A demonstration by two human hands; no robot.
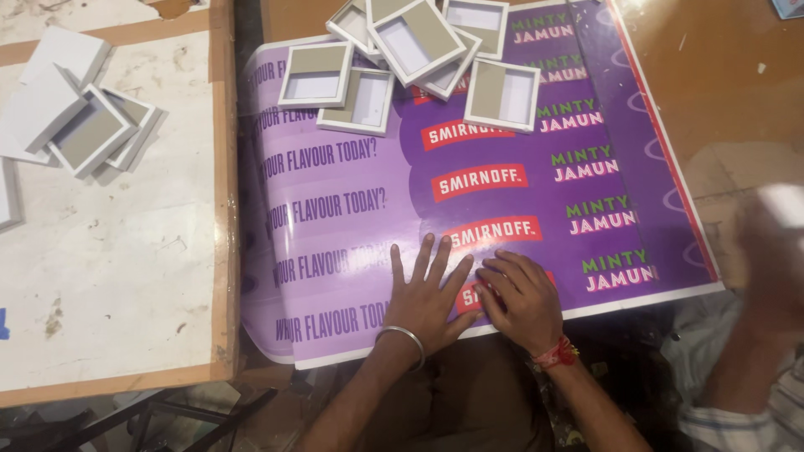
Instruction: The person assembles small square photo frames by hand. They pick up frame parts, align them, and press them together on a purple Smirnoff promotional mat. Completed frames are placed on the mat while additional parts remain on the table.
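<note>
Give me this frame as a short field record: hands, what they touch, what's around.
left hand: flat, fingers spread, pressing on the purple printed sheet; metal bangle on the wrist
right hand: fingers curled on the same sheet at a red label near its front edge; red thread band on the wrist
sheet: lies on a brown work surface, left edge curling up
on sheet, far end: pile of small white and grey tray-like boxes
left board: white-topped board with more such boxes
other person: blurred hand and striped sleeve at right

A glossy purple printed paper sheet (352,218) is lying smooth; the white board (117,251) beside it is looking matt and scuffed.
</note>
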